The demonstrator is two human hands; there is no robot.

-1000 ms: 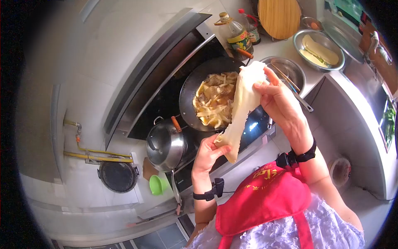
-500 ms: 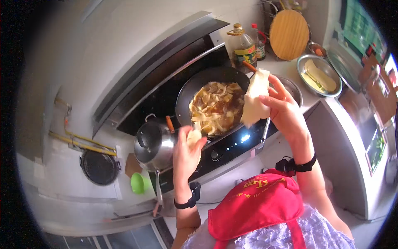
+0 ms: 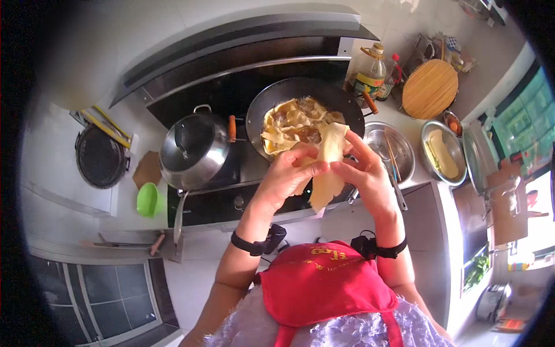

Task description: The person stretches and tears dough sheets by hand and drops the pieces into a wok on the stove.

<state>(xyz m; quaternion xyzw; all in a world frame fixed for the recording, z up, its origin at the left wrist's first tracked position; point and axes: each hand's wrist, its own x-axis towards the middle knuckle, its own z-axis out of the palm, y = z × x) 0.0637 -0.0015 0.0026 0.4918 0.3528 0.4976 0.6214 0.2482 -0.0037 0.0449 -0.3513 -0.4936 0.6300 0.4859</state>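
A thin, pale dough sheet (image 3: 332, 144) hangs between my hands, in front of the wok's near edge. My left hand (image 3: 283, 180) pinches it at its left side, thumb and fingers together, with some dough showing under the fingers. From the right, my right hand (image 3: 365, 178) grips the same sheet, its thumb close to the left thumb. The sheet's lower end dangles below both hands. Behind them, the black wok (image 3: 347, 104) on the stove holds flat dough pieces (image 3: 295, 121) in brown broth. My hands and the sheet cover part of the wok's near rim.
Left of the wok stands a lidded steel pot (image 3: 193, 153) with its handle toward me. On the right are a steel bowl (image 3: 410, 153) with chopsticks and another bowl (image 3: 461, 168) with more dough. An oil bottle (image 3: 370, 75) and a round wooden board (image 3: 430, 88) stand behind.
My hands, apart before with dough in each, have come together at one sheet. The right hand has moved down from beside the wok's right edge. The camera view has turned.
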